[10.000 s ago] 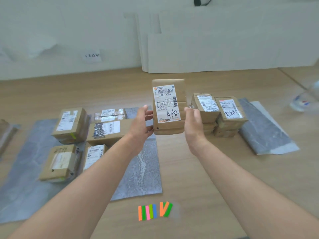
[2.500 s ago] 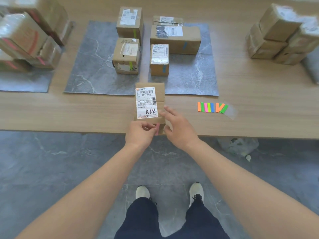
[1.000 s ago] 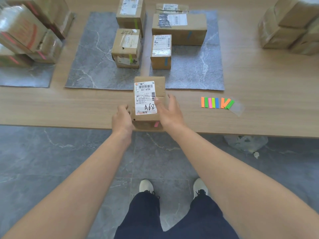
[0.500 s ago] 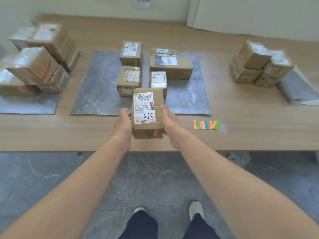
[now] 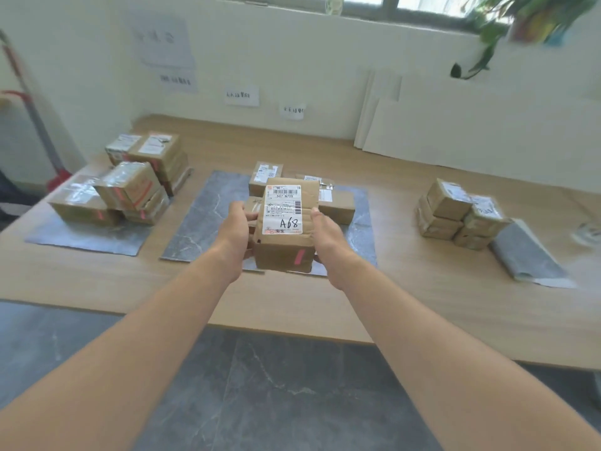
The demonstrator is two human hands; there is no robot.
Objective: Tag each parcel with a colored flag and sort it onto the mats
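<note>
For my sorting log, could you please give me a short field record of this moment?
Held: A68 parcel, above the middle mat
Grip: left hand and right hand on its sides
Flag: pink flag on its near face
Left side: left mat holds stacked parcels with red marks
Right side: parcel pile on the table, beside a folded mat

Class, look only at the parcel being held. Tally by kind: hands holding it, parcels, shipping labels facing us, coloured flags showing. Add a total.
Hands: 2, left hand and right hand
A68 parcel: 1
Shipping label: 1
Pink flag: 1
Total: 5
</note>
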